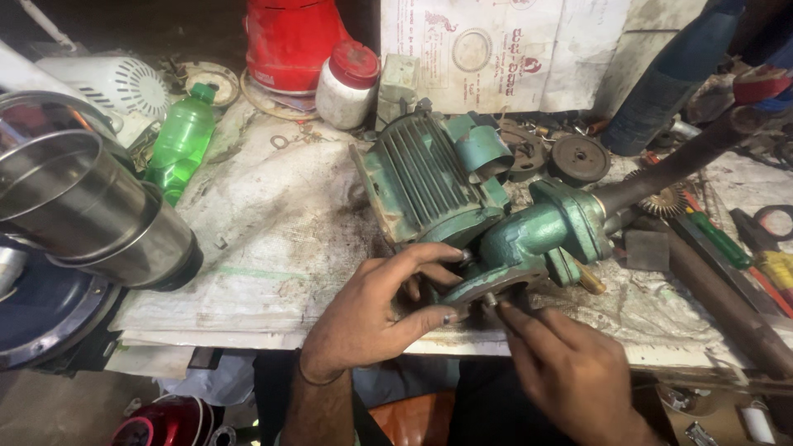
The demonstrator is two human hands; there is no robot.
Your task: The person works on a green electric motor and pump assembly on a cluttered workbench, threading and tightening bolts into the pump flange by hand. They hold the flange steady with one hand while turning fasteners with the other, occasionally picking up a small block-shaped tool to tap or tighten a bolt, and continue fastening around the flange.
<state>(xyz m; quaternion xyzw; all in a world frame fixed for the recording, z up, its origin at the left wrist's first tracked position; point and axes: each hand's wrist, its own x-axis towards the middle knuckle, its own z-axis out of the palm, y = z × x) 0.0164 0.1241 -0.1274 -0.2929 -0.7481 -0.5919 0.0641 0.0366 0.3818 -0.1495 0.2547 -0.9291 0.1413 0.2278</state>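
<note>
A green electric motor (425, 177) with a finned body lies on the workbench, joined to a green cast pump housing (549, 231). My left hand (372, 310) grips the round flange (496, 285) at the pump's near end, thumb on top and fingers under it. My right hand (562, 363) comes in from the lower right. Its fingertips pinch a small bolt or nut at the flange's rim. A dark pipe (686, 161) runs from the pump up to the right.
Shiny steel cylinders (91, 215) lie at the left edge. A green plastic bottle (182, 140), a red container (289, 41) and a white jar with a red lid (347, 83) stand at the back. Screwdrivers (727, 244), metal bars and round discs (578, 157) clutter the right side.
</note>
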